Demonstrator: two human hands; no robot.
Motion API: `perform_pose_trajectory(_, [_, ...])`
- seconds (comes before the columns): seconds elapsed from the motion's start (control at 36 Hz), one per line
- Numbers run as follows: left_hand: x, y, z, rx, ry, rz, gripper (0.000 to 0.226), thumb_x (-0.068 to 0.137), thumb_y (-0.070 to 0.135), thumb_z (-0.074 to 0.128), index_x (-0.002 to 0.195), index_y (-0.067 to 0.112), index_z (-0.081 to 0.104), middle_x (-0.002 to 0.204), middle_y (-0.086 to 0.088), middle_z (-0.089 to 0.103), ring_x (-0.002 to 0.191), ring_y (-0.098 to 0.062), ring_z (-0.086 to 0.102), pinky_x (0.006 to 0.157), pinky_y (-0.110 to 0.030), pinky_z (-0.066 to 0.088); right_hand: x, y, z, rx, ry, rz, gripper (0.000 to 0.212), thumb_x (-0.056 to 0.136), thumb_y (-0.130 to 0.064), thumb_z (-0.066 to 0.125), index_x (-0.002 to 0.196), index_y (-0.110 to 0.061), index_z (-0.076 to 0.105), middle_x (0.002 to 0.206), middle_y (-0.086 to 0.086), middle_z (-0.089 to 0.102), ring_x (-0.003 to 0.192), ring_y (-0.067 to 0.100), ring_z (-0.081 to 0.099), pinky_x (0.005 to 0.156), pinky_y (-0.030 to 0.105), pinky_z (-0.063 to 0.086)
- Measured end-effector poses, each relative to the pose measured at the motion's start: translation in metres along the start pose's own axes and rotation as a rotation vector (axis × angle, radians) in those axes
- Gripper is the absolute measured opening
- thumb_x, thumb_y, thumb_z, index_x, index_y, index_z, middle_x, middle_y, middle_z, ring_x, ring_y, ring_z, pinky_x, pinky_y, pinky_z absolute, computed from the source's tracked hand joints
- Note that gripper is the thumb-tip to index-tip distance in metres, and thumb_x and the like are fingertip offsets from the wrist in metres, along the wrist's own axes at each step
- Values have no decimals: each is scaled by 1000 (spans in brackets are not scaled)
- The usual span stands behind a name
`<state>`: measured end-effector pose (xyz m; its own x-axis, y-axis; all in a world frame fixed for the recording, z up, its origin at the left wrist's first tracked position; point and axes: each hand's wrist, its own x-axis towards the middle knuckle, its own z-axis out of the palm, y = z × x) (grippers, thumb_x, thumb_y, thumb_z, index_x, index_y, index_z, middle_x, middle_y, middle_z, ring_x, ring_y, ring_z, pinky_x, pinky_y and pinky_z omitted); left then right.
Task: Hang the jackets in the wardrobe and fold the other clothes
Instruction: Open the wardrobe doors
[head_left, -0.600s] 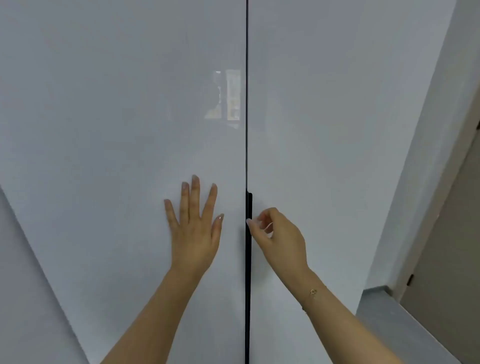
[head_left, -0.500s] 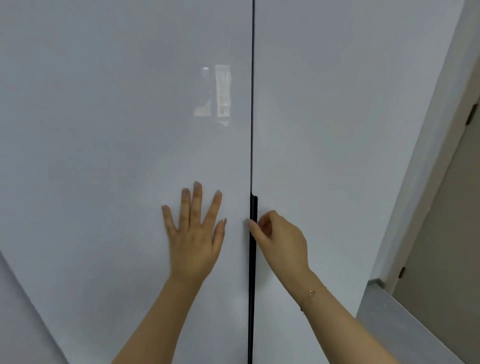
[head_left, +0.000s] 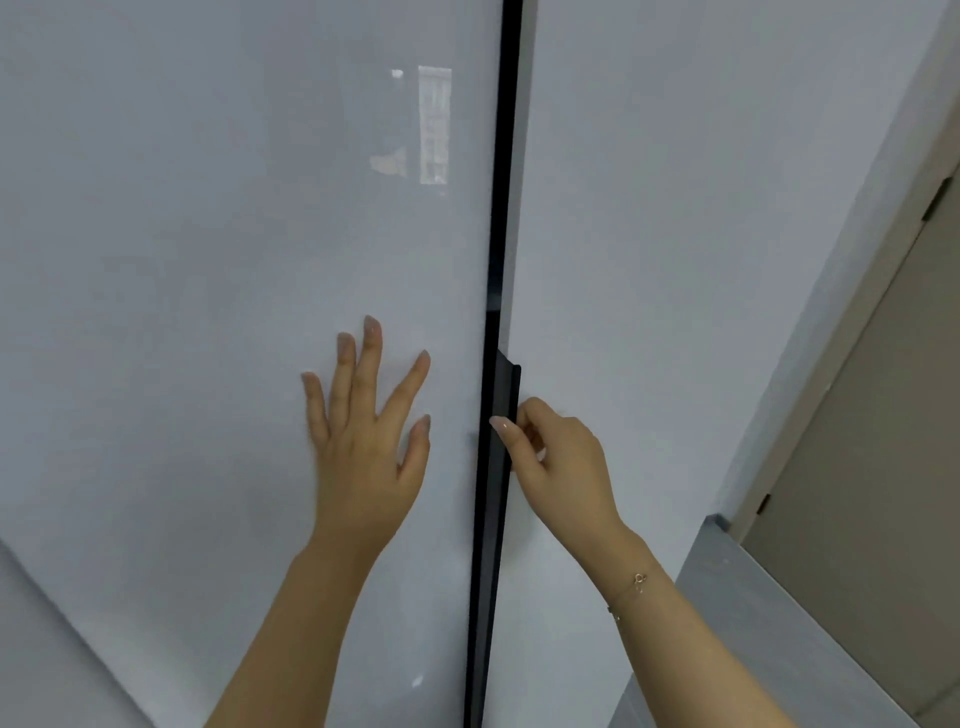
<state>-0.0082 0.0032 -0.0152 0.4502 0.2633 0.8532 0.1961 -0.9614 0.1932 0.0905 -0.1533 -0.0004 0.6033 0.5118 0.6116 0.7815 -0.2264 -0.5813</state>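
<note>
From my head camera: my left hand lies flat, fingers spread, on the wardrobe's left door. My right hand pinches the dark handle on the right door's edge, which stands slightly ajar. I should brace left and pull steadily. No jackets visible.

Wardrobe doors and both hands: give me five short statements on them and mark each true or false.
1. The left hand lies flat with spread fingers on the left door. True.
2. The right hand hangs free, touching nothing. False: it pinches the dark handle on the edge of the right door.
3. A jacket hangs over the right door. False: no clothes are in view.
4. A dark gap shows between the two doors. True.
5. A bracelet is on the left wrist. False: it is on the right wrist.
</note>
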Motion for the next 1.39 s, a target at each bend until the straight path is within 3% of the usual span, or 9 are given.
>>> perform_pose_trajectory(0.17, [-45, 68, -22, -645, -199, -420, 37, 97, 29, 57, 131, 41, 50, 142, 20, 48, 132, 7, 40, 113, -24, 34, -48, 4, -43, 87, -14, -93, 34, 97, -43, 45, 68, -29, 37, 56, -1, 49, 63, 18, 48, 55, 24, 37])
perform_pose_trajectory(0.33, [-81, 160, -37, -1078, -516, -578, 32, 96, 39, 46, 123, 43, 63, 126, 14, 65, 120, -5, 58, 101, -18, 45, -99, 20, -108, 92, -101, -152, 24, 97, -47, 39, 77, -33, 45, 63, -9, 53, 71, 12, 52, 61, 19, 41])
perform_pose_trajectory(0.58, [-117, 284, -34, -1106, -551, -644, 43, 97, 45, 41, 136, 32, 53, 129, 13, 63, 125, -6, 55, 111, -37, 41, -161, 45, -197, 227, -61, -84, 13, 97, -33, 53, 86, -35, 59, 77, -23, 60, 79, 5, 61, 68, 12, 47])
perform_pose_trajectory(0.78, [-128, 366, -13, -1136, -556, -590, 37, 91, 38, 54, 127, 45, 50, 125, 31, 60, 119, 9, 53, 92, -8, 44, -212, 76, -269, 232, 202, 54, 23, 91, -46, 50, 99, -33, 68, 88, -17, 67, 83, 5, 65, 67, 17, 52])
perform_pose_trajectory(0.86, [-129, 401, 3, -1123, -532, -609, 45, 87, 42, 59, 130, 46, 50, 133, 15, 60, 125, 0, 52, 108, -26, 43, -232, 89, -290, 253, 314, 176, 18, 90, -45, 53, 102, -40, 66, 94, -19, 65, 87, 3, 64, 65, 9, 48])
perform_pose_trajectory(0.97, [-127, 444, 20, -1108, -536, -584, 47, 87, 43, 56, 133, 44, 48, 140, 16, 52, 133, -3, 45, 113, -42, 38, -242, 108, -317, 317, 381, 321, 25, 86, -44, 56, 109, -38, 64, 101, -28, 63, 92, -3, 62, 70, 6, 47])
perform_pose_trajectory(1.19, [-121, 487, 43, -1109, -630, -524, 37, 100, 29, 48, 129, 51, 43, 146, 25, 39, 139, -1, 35, 116, -45, 34, -238, 142, -362, 311, 370, 382, 25, 94, -24, 61, 117, -22, 69, 98, -24, 64, 92, 0, 62, 72, 6, 44])
perform_pose_trajectory(1.33, [-117, 493, 47, -1131, -705, -503, 40, 98, 35, 47, 133, 54, 39, 151, 27, 32, 140, 6, 28, 119, -40, 28, -239, 146, -371, 374, 366, 409, 26, 95, -23, 59, 113, -41, 63, 100, -31, 64, 98, -3, 62, 79, 7, 44])
perform_pose_trajectory(1.39, [-117, 489, 46, -1114, -751, -471, 42, 95, 44, 46, 133, 59, 36, 148, 36, 30, 138, 14, 25, 120, -32, 25, -243, 143, -370, 435, 370, 416, 30, 96, -18, 58, 117, -38, 63, 106, -32, 65, 105, -4, 61, 86, 11, 46])
